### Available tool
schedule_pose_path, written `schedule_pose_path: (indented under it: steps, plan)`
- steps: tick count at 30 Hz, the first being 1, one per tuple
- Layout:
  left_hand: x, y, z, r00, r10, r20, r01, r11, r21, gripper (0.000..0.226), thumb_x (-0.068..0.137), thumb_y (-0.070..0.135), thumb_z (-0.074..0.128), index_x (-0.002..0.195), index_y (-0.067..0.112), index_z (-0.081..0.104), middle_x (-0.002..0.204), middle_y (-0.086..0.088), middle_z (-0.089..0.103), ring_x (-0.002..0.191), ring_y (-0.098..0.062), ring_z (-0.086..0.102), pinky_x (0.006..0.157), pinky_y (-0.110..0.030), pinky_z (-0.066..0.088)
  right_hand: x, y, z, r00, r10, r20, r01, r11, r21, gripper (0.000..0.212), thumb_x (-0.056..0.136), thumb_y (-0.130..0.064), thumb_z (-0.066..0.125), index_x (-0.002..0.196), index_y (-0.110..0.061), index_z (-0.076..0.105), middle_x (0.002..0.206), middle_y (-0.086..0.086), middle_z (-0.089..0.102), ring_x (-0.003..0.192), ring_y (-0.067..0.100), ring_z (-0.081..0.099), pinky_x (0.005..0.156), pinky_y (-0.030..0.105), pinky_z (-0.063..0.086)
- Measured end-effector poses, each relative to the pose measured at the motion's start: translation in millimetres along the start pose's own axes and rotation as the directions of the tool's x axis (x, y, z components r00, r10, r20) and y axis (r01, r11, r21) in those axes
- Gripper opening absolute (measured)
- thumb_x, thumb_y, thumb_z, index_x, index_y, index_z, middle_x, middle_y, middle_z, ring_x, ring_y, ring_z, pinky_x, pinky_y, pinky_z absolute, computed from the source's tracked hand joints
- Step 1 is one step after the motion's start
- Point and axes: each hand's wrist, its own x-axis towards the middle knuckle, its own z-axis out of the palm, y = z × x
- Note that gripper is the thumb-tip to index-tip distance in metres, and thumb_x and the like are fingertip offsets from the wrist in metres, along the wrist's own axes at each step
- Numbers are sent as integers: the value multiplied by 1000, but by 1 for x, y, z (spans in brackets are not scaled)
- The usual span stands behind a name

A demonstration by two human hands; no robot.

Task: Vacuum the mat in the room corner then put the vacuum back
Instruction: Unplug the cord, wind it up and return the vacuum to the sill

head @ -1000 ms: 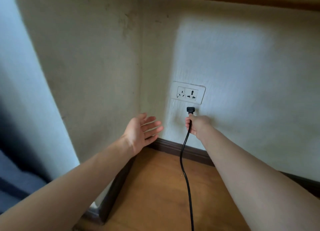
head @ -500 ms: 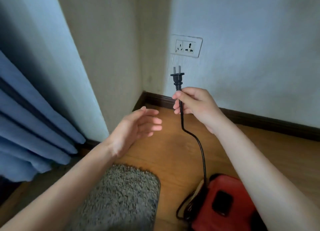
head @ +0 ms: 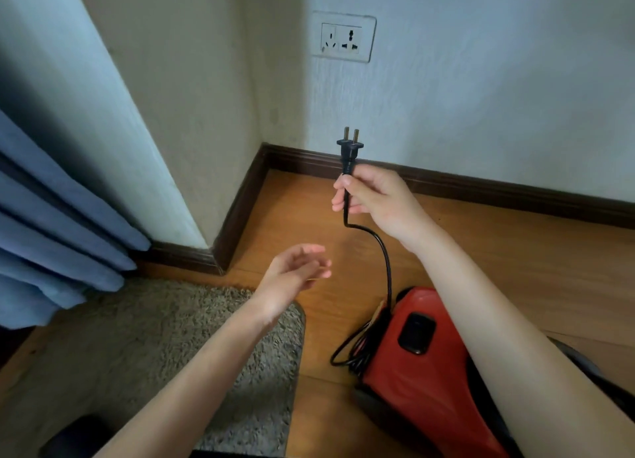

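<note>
My right hand (head: 372, 196) grips the black power cord just below its two-pin plug (head: 349, 148), which points upward and hangs free below the wall socket (head: 343, 37). The cord (head: 383, 251) curves down to the red vacuum (head: 422, 365) on the floor at lower right, where more cord lies bunched at its left side. My left hand (head: 295, 272) hovers with relaxed fingers, holding nothing, above the edge of the shaggy grey mat (head: 144, 347) in the room corner.
Blue curtains (head: 51, 224) hang at the left beside a wall column. A dark baseboard (head: 481, 186) runs along the walls. Wooden floor (head: 532, 268) lies between the mat, the vacuum and the wall.
My right hand drew the plug down and away from the socket. The view tilted down, bringing the mat and vacuum into sight. My left hand lowered toward the mat.
</note>
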Motion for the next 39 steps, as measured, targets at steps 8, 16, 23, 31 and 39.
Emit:
schedule_pose_path:
  steps: [8, 16, 23, 31, 39]
  plan:
    - [26, 10, 26, 991, 136, 17, -136, 990, 35, 46, 89, -4, 53, 126, 21, 45, 125, -4, 55, 109, -14, 59, 83, -22, 50, -24, 51, -5, 995, 42, 85, -12, 943, -333, 21, 93, -30, 56, 84, -15, 68, 83, 2, 68, 78, 18, 61, 74, 34, 45]
    - [30, -8, 27, 879, 472, -69, -474, 881, -13, 22, 77, 8, 68, 94, 21, 67, 98, 3, 67, 96, -12, 61, 87, -30, 50, -24, 56, 5, 955, 128, 266, -11, 915, -402, 33, 89, -22, 62, 61, -4, 59, 51, -7, 42, 46, 4, 35, 48, 16, 30]
    - [25, -31, 16, 915, 397, -74, -404, 899, -169, 25, 74, 12, 67, 91, 30, 75, 94, 8, 74, 96, -8, 67, 85, -19, 50, 2, 46, -35, 859, 413, 302, -146, 763, -629, 31, 86, -22, 67, 116, -16, 65, 118, -3, 64, 106, 7, 58, 101, 31, 41]
    - [14, -55, -5, 946, 297, -129, -322, 904, -283, 25, 72, 10, 65, 89, 25, 77, 95, 4, 74, 97, -11, 68, 90, -24, 52, 13, 106, -30, 575, 790, 213, -198, 386, -901, 29, 91, -19, 60, 108, 4, 62, 91, 11, 64, 81, 25, 63, 71, 29, 53]
    - [-3, -77, -19, 960, 244, -138, -273, 928, -255, 24, 72, 6, 63, 90, 18, 73, 93, 3, 74, 95, -11, 68, 85, -20, 52, 6, 137, -27, 519, 830, 204, -526, 499, -688, 27, 96, -14, 50, 74, -10, 64, 64, -3, 67, 51, 6, 57, 50, 16, 44]
